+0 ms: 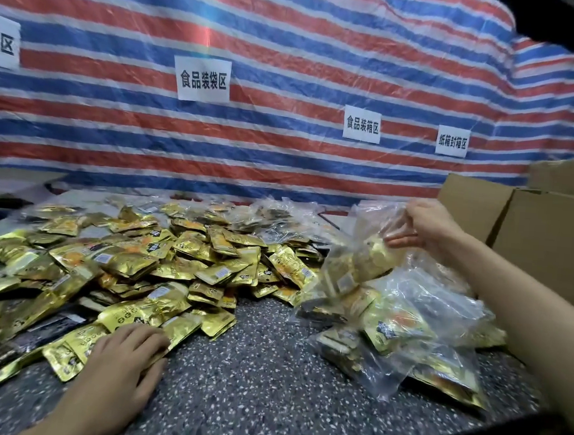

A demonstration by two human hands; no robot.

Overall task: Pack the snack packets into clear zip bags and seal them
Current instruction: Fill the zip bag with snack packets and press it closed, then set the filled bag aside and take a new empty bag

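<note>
Right hand (427, 228): I am pinching the top edge of a clear zip bag (359, 262) between curled fingers and thumb, and I am holding it up off the surface (265, 387).
Bag's direction: it is hanging with its mouth up at my fingers. Its long axis is slanting down and to the left, so the bottom is pointing toward the loose pile. Gold packets are showing through the plastic, though the bag is blurred.
Left hand (123, 355): I am resting it palm down, fingers nearly straight and thumb spread, on the near edge of the pile. It is pressing on a packet and gripping nothing.
Loose pile: gold snack packets (179, 257) are lying heaped across the left and middle of the surface, facing every way. Their print is too small for me to read.
Filled bags (404, 329): these are lying just under and beside the raised bag, on the right, overlapping one another.
Cardboard boxes (534, 237): these are standing at the far right, behind my right forearm.
Backdrop: a red, blue and white striped tarp (292, 39) is hanging behind the surface.
Writing: white paper signs on the tarp are reading 食品装袋区 (203, 79), 食品装箱区 (362, 124) and 纸箱封箱区 (452, 141). A cut-off sign (0, 42) at the left edge is showing only 品区.
</note>
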